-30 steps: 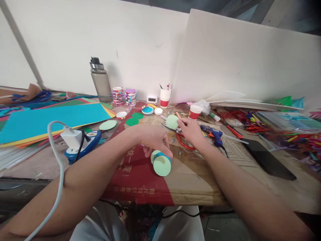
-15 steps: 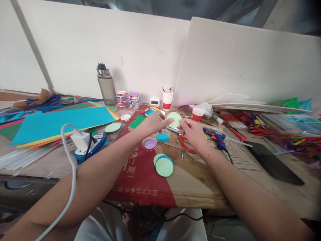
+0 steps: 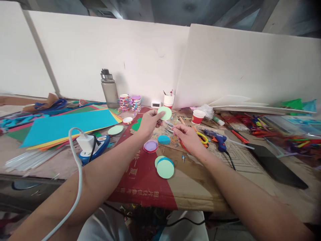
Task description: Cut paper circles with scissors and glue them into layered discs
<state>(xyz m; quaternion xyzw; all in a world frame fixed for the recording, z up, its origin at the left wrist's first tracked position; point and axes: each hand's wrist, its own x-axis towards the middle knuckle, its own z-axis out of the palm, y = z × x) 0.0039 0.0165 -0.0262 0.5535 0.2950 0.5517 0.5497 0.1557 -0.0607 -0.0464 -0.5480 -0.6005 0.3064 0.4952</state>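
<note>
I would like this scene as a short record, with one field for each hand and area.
Left hand: holds a pale green disc
Right hand: near a red-handled tool, contact unclear
Near person: overlapping discs, pale green on top
Middle: blue disc, purple-centred round piece
Left: coloured sheets, white plug
Right: blue glue gun
Back: bottle, digital clock

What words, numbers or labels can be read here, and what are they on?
"一夏" on the red cardboard; the characters before it are unclear.
"图片仅供", apparently, running right to left near its edge; the rest is faint.
Too small to read: the white clock's digits and the paper cup's print.
Blurred: the clear box's label.
</note>
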